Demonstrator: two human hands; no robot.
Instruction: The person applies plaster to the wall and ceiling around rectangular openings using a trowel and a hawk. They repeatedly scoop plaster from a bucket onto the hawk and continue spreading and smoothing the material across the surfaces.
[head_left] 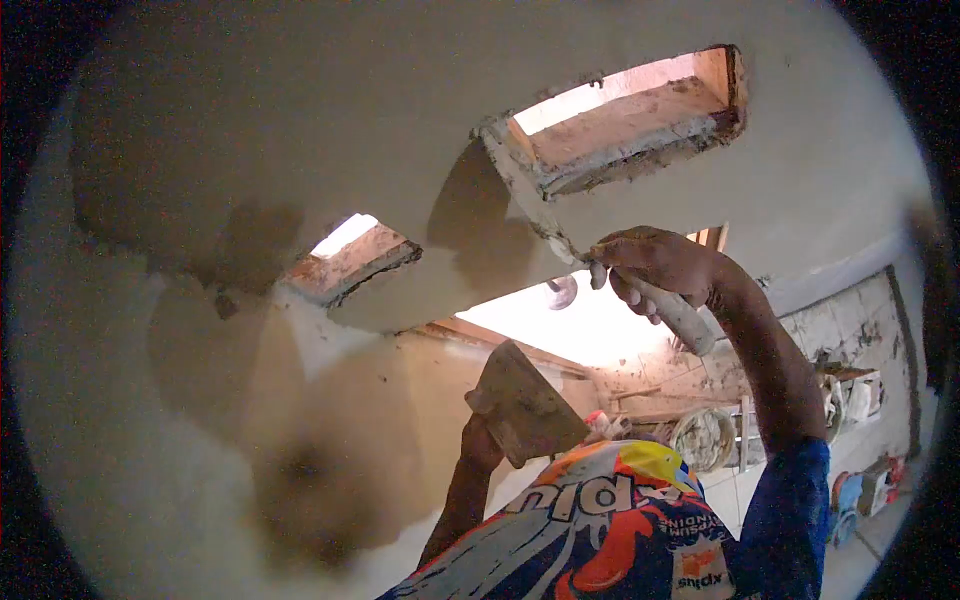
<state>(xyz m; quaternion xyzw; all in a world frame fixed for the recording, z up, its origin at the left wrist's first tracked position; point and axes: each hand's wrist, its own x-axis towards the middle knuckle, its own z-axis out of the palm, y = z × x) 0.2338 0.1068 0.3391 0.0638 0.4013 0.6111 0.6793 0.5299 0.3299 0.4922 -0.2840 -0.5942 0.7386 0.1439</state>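
Observation:
My right hand (660,265) is closed around the pale handle (680,318) of a plaster-smeared trowel. Its long narrow blade (530,205) shows nearly edge-on, lying against the plastered wall (370,110) just below the larger opening (630,120). Lower down, my left hand (482,440) grips a flat, four-sided board (525,405) coated with dried plaster, tilted and held in front of my chest. Most of the left fingers are hidden behind it. Darker damp-looking patches (480,220) mark the wall beside the blade.
A smaller opening (355,258) with rough edges sits left in the wall. Bright light comes through a wide gap (570,315) behind the hands. At right are a tiled wall (860,320), a round coiled item (703,440) and blue objects (846,500) on the floor.

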